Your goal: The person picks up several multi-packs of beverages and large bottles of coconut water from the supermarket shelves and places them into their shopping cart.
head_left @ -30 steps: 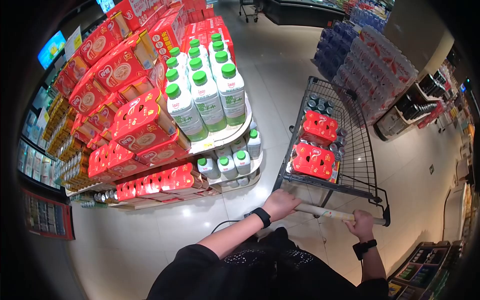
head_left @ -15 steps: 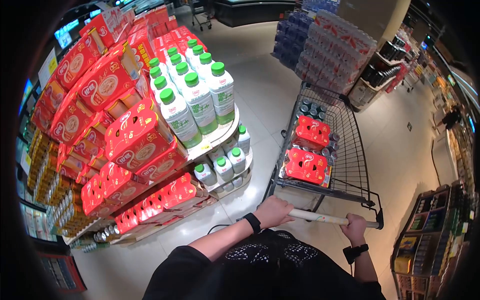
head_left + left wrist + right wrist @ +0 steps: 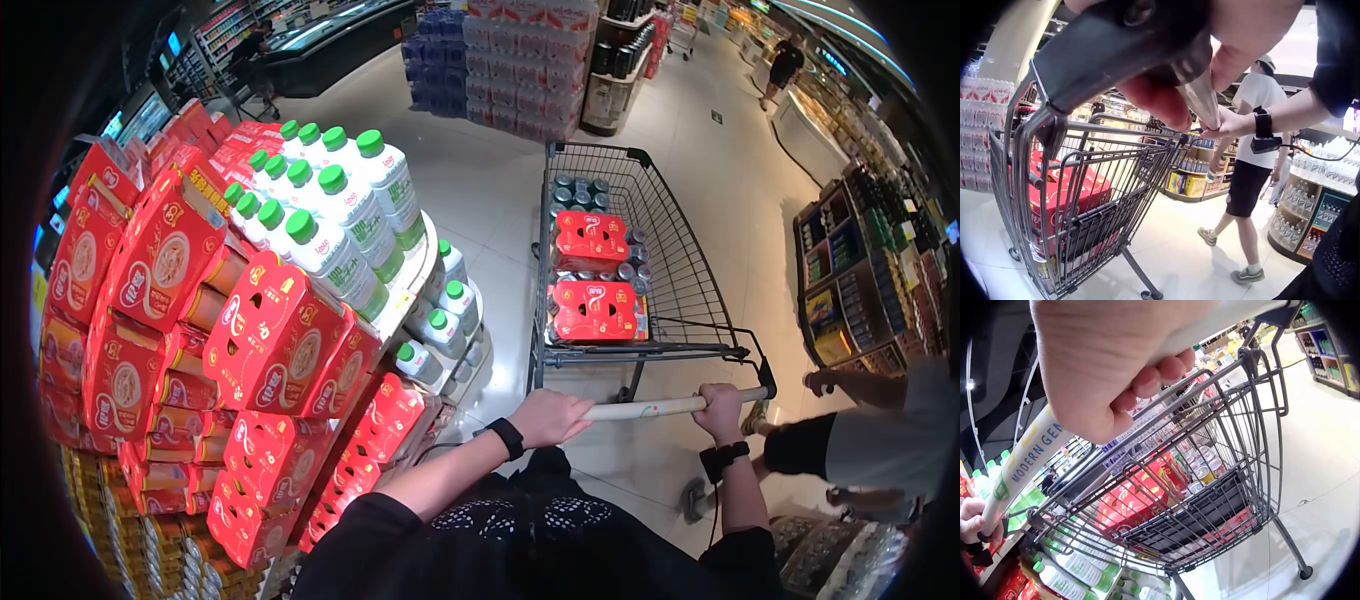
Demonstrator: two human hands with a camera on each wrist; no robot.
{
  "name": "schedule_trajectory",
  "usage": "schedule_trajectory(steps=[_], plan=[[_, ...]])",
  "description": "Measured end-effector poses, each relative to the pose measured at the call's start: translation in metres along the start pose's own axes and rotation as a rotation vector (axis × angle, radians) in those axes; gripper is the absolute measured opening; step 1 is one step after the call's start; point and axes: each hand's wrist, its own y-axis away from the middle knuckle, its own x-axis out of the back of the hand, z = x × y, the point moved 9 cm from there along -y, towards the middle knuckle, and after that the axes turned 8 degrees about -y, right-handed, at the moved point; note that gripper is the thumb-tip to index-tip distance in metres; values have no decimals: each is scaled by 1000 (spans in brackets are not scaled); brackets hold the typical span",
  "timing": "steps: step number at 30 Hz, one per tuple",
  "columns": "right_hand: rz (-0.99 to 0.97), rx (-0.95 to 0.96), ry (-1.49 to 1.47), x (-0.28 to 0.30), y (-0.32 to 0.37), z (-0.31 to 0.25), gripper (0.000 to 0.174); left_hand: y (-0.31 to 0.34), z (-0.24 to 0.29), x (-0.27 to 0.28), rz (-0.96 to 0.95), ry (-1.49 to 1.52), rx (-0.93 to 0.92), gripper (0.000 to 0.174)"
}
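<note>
Both of my hands grip the pale handle [image 3: 645, 408] of a dark wire shopping cart [image 3: 690, 250]. My left hand [image 3: 548, 418] is curled round its left end, and the right hand [image 3: 720, 412] holds it near the right end. From the right wrist view, the fingers [image 3: 1147, 381] of that hand wrap the bar, which has printed lettering. Inside the cart, two red drink multipacks [image 3: 592, 240] lie one behind the other at the left side. Dark-topped cans [image 3: 580, 190] stand behind them, and more cans [image 3: 636, 262] line their right side.
Close on the left rises a display of red cartons [image 3: 265, 335] and green-capped bottles [image 3: 345, 255]. Wrapped drink packs [image 3: 525, 65] are stacked ahead. A person in a white shirt [image 3: 1261, 112] walks at the right, near a low shelf [image 3: 850, 270]. Tiled floor [image 3: 690, 140] runs ahead.
The head view has swung right, so the display shifts left and the stacked packs move toward the middle. A person has come into view at the right. Both hands keep hold of the handle.
</note>
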Motion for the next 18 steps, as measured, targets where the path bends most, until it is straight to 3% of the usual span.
schedule_trajectory(steps=[3, 8, 11, 14, 16, 18], plan=[[-36, -42, 1, 18, 27, -25, 19, 27, 19, 5, 85, 45, -60, 34], [-27, -101, -59, 22, 70, -34, 17, 49, 49, -5, -131, 105, -44, 34], [-90, -82, -53, 28, 79, -38, 15, 54, 62, 9, -66, 210, -54, 36], [-183, -42, -52, 19, 86, -38, 22, 58, 65, 0, -137, 231, -19, 37], [-403, -12, -105, 29, 78, -47, 29, 58, 68, 8, -169, 270, 24, 38], [-546, -27, -220, 49, 63, -60, 36, 53, 58, 34, 41, 432, 29, 36]])
